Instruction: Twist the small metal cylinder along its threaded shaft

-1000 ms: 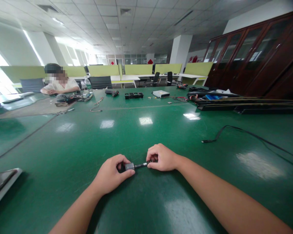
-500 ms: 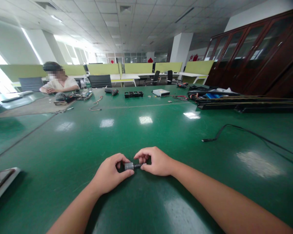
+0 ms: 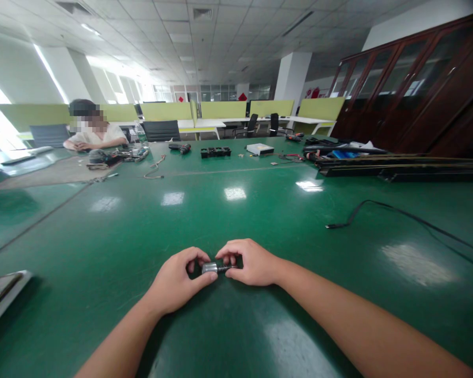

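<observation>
Metal cylinder (image 3: 210, 267), one, small, with dark ribbed, spring-like shaft (image 3: 222, 268). Location: toward the near edge of the table (image 3: 236, 226), about midway between its sides, lying crosswise between two hands.

Left hand (image 3: 180, 283): fingers and thumb closed about the cylinder. Right hand (image 3: 256, 264): thumb and curled fingers pinching the shaft's outer end, index finger arched above; exact contact partly hidden.

Handling note (judgement): best kept in one straight line, left grip firm, right hand pressing or drawing along the axis without bending the shaft, fingertips clear of the coils.

Change on the frame one second earlier: right hand closer to left; exposed length of shaft shorter, the thin smooth section no longer visible, ribs sitting next to the cylinder. Left grip much the same.

Surroundings: black flat cable (image 3: 382, 203), toward the right edge. Grey-framed flat panel (image 3: 8, 294), near-left corner. Cordless drill (image 3: 180, 148), black four-bay housing (image 3: 216, 153) and silver drive-like box (image 3: 260, 150), along the far edge.
</observation>
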`<state>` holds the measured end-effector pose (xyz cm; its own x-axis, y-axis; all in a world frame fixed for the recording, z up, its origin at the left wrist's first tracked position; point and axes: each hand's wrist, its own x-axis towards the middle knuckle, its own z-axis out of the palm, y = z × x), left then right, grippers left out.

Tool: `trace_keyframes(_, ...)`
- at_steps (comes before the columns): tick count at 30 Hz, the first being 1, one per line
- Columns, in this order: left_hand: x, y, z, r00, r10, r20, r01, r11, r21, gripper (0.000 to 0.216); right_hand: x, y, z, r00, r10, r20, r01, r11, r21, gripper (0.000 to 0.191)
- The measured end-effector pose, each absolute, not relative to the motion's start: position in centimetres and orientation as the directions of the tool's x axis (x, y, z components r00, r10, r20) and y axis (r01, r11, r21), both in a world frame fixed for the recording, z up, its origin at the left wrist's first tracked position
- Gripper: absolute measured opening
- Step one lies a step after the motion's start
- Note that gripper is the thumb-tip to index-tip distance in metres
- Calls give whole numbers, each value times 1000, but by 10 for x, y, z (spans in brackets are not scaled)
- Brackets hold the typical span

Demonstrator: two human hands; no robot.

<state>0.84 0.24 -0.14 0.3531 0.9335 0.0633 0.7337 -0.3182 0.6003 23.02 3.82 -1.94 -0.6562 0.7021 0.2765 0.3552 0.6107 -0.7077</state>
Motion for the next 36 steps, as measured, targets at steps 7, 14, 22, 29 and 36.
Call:
trace_keyframes(7,7,5,-3,352,935,50,726,-306,616,21,230,39,-18,-674,684,277,395,652,-647,14)
trace_keyframes(14,7,6,-4,335,941,47,741,-294,604,24,229,37,-20,-683,663,307,392,687,-612,13)
trace_keyframes(22,7,6,-3,344,938,40,732,-295,614,23,228,36,-20,-695,634,338,381,724,-574,12)
trace_keyframes(29,8,4,-2,338,940,42,730,-290,619,23,229,34,-19,-691,646,324,407,718,-564,10)
trace_keyframes(36,8,5,-2,347,936,48,727,-301,618,23,230,37,-23,-693,639,333,409,729,-549,10)
